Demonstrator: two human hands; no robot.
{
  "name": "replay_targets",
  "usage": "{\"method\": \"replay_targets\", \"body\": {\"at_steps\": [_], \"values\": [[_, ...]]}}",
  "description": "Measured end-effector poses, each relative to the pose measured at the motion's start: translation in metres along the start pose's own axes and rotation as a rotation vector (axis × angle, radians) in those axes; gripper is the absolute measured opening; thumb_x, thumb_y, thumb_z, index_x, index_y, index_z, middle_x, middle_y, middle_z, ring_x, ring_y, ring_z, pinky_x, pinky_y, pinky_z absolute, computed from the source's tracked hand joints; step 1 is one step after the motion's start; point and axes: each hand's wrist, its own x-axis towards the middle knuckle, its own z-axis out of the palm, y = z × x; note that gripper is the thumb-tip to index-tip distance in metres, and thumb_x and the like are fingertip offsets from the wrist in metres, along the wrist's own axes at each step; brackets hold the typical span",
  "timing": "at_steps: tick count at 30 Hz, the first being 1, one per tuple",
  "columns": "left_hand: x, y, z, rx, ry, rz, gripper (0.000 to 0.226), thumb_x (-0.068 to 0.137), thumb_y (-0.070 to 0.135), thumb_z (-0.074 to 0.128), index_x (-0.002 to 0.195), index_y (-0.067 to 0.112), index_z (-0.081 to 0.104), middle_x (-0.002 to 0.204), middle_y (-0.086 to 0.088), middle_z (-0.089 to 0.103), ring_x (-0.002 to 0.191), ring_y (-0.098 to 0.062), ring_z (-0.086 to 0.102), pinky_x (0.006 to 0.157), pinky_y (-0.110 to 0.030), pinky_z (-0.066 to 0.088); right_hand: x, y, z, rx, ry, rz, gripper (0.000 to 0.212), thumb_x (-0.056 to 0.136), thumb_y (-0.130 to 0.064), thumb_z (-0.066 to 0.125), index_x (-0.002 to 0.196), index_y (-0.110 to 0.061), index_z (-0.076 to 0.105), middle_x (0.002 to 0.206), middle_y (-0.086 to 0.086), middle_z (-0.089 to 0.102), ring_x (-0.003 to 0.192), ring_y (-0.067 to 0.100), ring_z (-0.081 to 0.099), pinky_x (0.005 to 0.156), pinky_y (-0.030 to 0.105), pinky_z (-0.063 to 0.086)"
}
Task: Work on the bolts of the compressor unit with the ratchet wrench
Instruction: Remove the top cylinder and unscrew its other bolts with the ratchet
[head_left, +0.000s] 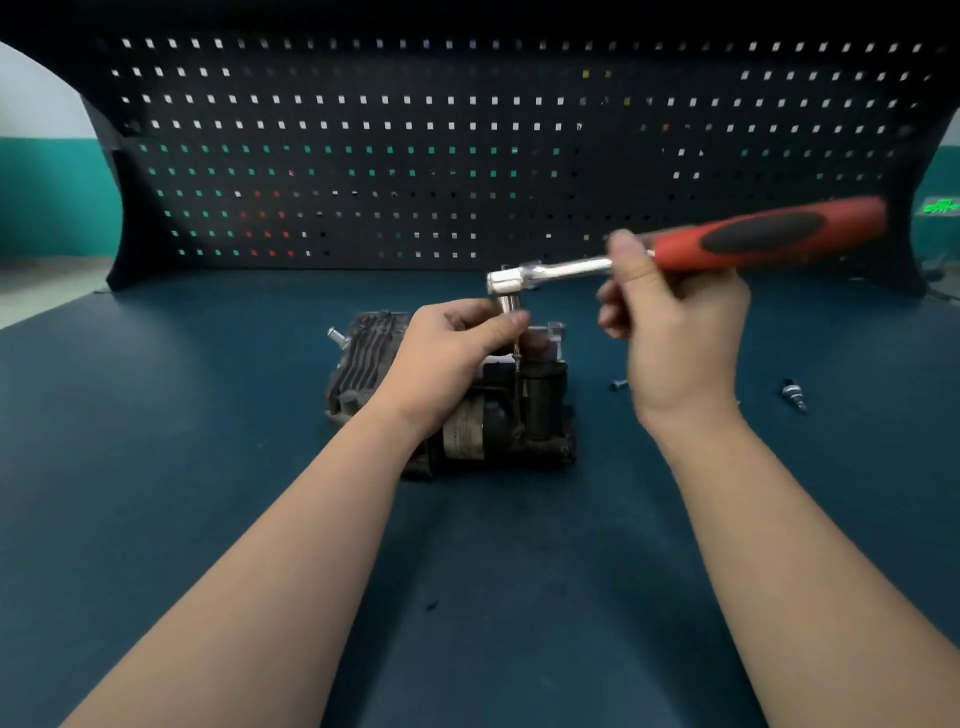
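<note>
ratchet wrench (675, 252) lies level, handle pointing right, gripped by right hand (670, 332); left hand (457, 343) pinches its socket (508, 304)

Beside the right hand's fingers (621, 306), the ratchet wrench (675, 254) is showing glossy polished metal and matt red-black, seemingly rubbery grip.

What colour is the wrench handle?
Red with a black patch; the handle shows in the head view.
</note>
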Motion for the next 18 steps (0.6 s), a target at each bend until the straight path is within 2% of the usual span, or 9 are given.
{"method": "replay_targets", "body": {"at_steps": [2, 3, 5, 7, 9, 11, 13, 15, 18], "values": [[0.002, -0.003, 0.001, 0.028, 0.006, 0.028, 0.014, 0.084, 0.024, 0.066, 0.078, 0.015, 0.075, 0.085, -0.006, 0.075, 0.082, -0.015, 0.07, 0.075, -0.023, 0.052, 0.01, 0.01, -0.005, 0.447, 0.148, 0.553, 0.019, 0.091, -0.011, 0.058, 0.072, -0.011, 0.056, 0.055, -0.003, 0.048, 0.042, 0.006, 0.042, 0.041, 0.018, 0.032], [0.002, -0.004, 0.002, 0.036, -0.005, 0.036, 0.015, 0.085, 0.025, 0.065, 0.078, 0.015, 0.074, 0.085, -0.005, 0.075, 0.082, -0.014, 0.07, 0.074, -0.019, 0.051, 0.012, 0.015, -0.007, 0.548, 0.195, 0.7, 0.02, 0.091, -0.01, 0.056, 0.071, -0.01, 0.055, 0.057, -0.001, 0.044, 0.042, 0.007, 0.038, 0.04, 0.017, 0.029], [0.004, -0.002, 0.003, -0.006, -0.035, -0.003, 0.019, 0.09, 0.026, 0.06, 0.084, 0.014, 0.073, 0.088, -0.008, 0.075, 0.087, -0.018, 0.071, 0.075, -0.022, 0.053, 0.012, 0.018, -0.006, 0.557, 0.209, 0.757, 0.021, 0.091, -0.01, 0.054, 0.07, -0.011, 0.052, 0.056, -0.001, 0.042, 0.042, 0.007, 0.035, 0.04, 0.017, 0.027], [0.004, -0.003, 0.001, -0.057, -0.053, -0.043, 0.02, 0.094, 0.024, 0.055, 0.092, 0.011, 0.071, 0.091, -0.011, 0.074, 0.09, -0.022, 0.071, 0.08, -0.029, 0.054, 0.01, 0.016, -0.001, 0.491, 0.192, 0.635, 0.022, 0.09, -0.008, 0.057, 0.069, -0.011, 0.052, 0.052, -0.002, 0.045, 0.041, 0.008, 0.037, 0.04, 0.019, 0.028], [0.003, 0.0, 0.001, -0.047, -0.038, -0.043, 0.02, 0.094, 0.022, 0.055, 0.089, 0.012, 0.071, 0.09, -0.01, 0.074, 0.088, -0.02, 0.071, 0.083, -0.033, 0.053, 0.006, 0.006, 0.004, 0.306, 0.16, 0.378, 0.024, 0.089, -0.009, 0.061, 0.066, -0.015, 0.054, 0.049, -0.005, 0.049, 0.042, 0.008, 0.042, 0.042, 0.02, 0.032], [0.002, 0.0, 0.002, -0.015, -0.018, -0.018, 0.02, 0.093, 0.021, 0.057, 0.082, 0.015, 0.073, 0.087, -0.008, 0.075, 0.086, -0.019, 0.07, 0.085, -0.036, 0.052, -0.003, -0.004, 0.01, -0.034, 0.05, 0.039, 0.025, 0.087, -0.016, 0.067, 0.064, -0.024, 0.058, 0.051, -0.011, 0.056, 0.048, 0.005, 0.052, 0.049, 0.018, 0.041], [0.0, 0.003, 0.004, 0.02, -0.012, 0.039, 0.018, 0.091, 0.019, 0.059, 0.082, 0.017, 0.075, 0.086, -0.001, 0.075, 0.085, -0.011, 0.069, 0.082, -0.028, 0.052, -0.014, -0.012, 0.019, -0.179, -0.127, -0.186, 0.025, 0.081, -0.015, 0.074, 0.067, -0.031, 0.06, 0.061, -0.011, 0.063, 0.059, 0.004, 0.061, 0.058, 0.016, 0.047], [-0.002, 0.005, 0.003, 0.04, -0.014, 0.082, 0.02, 0.088, 0.017, 0.06, 0.08, 0.027, 0.076, 0.081, 0.011, 0.073, 0.08, -0.001, 0.066, 0.076, -0.02, 0.053, -0.023, -0.015, 0.024, -0.218, -0.277, -0.255, 0.034, 0.073, -0.004, 0.079, 0.07, -0.032, 0.06, 0.072, -0.004, 0.066, 0.065, 0.006, 0.061, 0.062, 0.014, 0.047], [-0.002, 0.004, 0.001, -0.013, -0.01, 0.033, 0.015, 0.087, 0.02, 0.063, 0.079, 0.023, 0.076, 0.085, 0.003, 0.074, 0.083, -0.01, 0.067, 0.082, -0.032, 0.053, -0.02, -0.016, 0.023, -0.142, -0.278, -0.186, 0.024, 0.073, -0.006, 0.079, 0.071, -0.025, 0.063, 0.066, -0.007, 0.066, 0.06, 0.0, 0.059, 0.058, 0.014, 0.047]]}}
